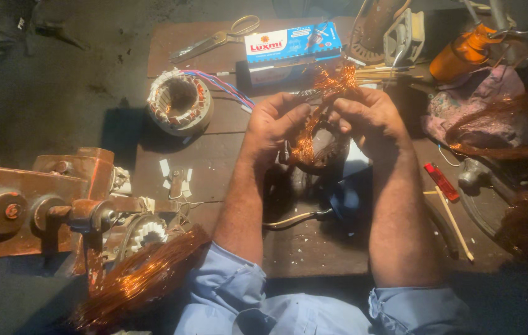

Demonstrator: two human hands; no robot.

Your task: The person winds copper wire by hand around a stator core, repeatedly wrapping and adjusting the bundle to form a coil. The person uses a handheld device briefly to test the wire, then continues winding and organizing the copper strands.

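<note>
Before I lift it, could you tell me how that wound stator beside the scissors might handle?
The wound stator probably feels heavy for its size, being a thick metal ring. Lying flat, it seems unlikely to roll. Its trailing coloured wires look floppy and may snag.

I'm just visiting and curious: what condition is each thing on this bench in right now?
Copper wire: tangled, gripped by both hands.
Left hand: closed on the wire.
Right hand: closed on the wire.
Scissors: lying closed.
Wound ring: lying flat, coloured leads attached.
Box: lying shut.
</note>
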